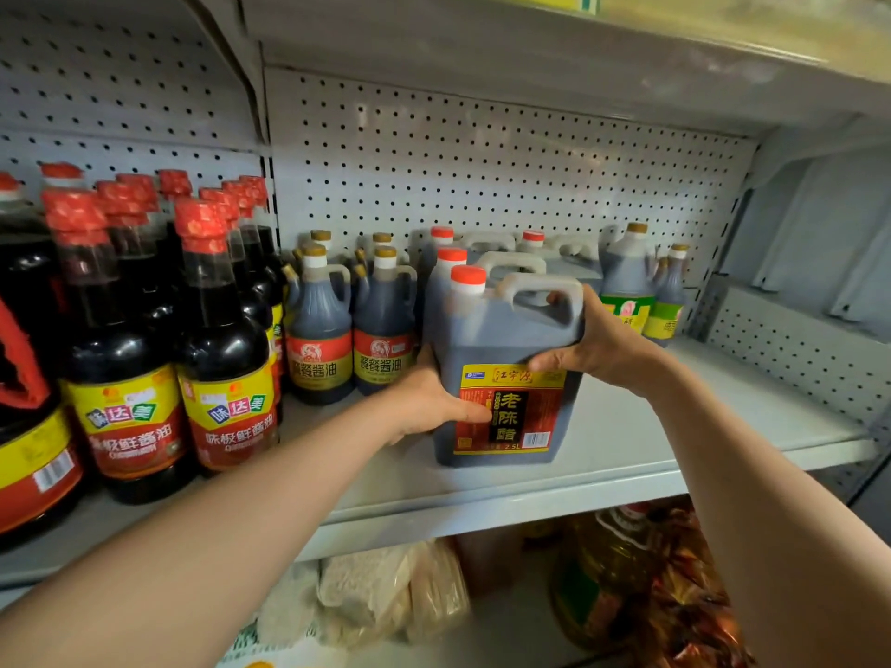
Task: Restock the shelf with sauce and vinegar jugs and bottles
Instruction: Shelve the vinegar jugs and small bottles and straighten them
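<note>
Both hands clasp a squarish, translucent plastic vinegar jug (501, 378) of dark liquid: left hand (429, 402) wraps its glossy labelled side, right hand (595, 344) grasps beneath the moulded handle. It stands on the smooth metal shelf (627, 441).

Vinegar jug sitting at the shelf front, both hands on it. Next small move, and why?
Probably slide the vinegar jug straight back toward the matching jugs behind it. It stands upright near the shelf front edge, left hand on its side, right hand at the handle, so both can push it into the row.
</note>
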Demonstrator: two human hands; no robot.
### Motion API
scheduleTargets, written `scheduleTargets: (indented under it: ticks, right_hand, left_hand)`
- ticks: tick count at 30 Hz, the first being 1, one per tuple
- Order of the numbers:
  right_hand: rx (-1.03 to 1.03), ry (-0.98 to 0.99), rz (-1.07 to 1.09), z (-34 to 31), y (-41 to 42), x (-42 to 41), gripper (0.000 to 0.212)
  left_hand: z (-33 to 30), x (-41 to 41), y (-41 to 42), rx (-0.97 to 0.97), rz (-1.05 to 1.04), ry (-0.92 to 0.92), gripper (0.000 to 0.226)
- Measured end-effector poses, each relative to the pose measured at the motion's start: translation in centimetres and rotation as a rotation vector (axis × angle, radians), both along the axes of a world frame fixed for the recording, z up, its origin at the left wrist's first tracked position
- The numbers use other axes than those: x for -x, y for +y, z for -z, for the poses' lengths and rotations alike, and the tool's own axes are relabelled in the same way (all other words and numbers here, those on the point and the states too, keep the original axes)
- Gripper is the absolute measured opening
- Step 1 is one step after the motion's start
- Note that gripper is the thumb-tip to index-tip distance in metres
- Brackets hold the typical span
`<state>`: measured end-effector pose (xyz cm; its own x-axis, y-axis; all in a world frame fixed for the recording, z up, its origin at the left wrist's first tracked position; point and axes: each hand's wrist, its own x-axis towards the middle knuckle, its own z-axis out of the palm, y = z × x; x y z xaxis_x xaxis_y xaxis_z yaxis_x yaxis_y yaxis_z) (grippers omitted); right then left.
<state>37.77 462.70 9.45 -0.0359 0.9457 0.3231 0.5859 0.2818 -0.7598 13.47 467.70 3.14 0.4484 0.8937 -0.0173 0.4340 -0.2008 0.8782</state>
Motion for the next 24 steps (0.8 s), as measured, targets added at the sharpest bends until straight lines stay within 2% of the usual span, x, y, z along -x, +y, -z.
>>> scheduleTargets:
  ticks: [10,14,18,21,24]
  right_hand:
    - [0.123,0.076,-0.1,-0.9,1.1,-2.5,0.097]
    - [0.153,0.09,-0.121,-0.9,1.1,-2.5,0.096]
    - [0.114,0.087,-0.026,-0.7,0.6,-2.2,0.097]
    - [0.093,0.116,0.016,0.3,0.1,-2.1,0.092]
    - [0.059,0.187,0.025,2.1,-0.4,-1.8,0.086]
  left_hand:
    - [0.7,-3.2,0.9,-0.074,-0.106,0.049,0.142]
    - [0.7,-3.1,1.0,-0.073,-0.103,0.052,0.145]
    - [-0.5,-2.8,0.8,-0.097,-0.042,0.018,0.146]
    - [-3.7,-2.4,0.7,-0.304,-0.055,-0.089,0.15]
    - [-5.9,-1.9,0.7,-0.441,-0.038,-0.01,0.137]
